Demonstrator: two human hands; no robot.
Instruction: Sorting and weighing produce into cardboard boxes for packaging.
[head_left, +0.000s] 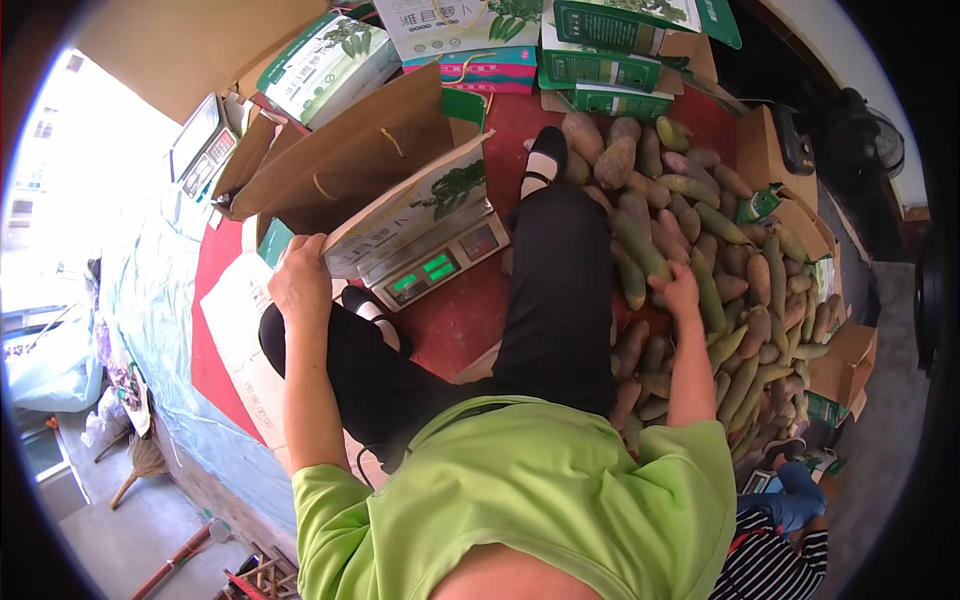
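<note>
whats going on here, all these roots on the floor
A person in a green shirt sits on a red floor by a pile of long roots. The left hand grips the edge of an open carton resting on a digital scale; the right hand reaches into the pile.

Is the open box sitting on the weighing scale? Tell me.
Yes: the open box rests on the scale, steadied at its flap by the left hand.

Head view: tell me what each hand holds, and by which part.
The left hand grips the near top edge of the open carton on the scale. The right hand rests on the pile of root vegetables; whether its grip has closed cannot be told.
</note>
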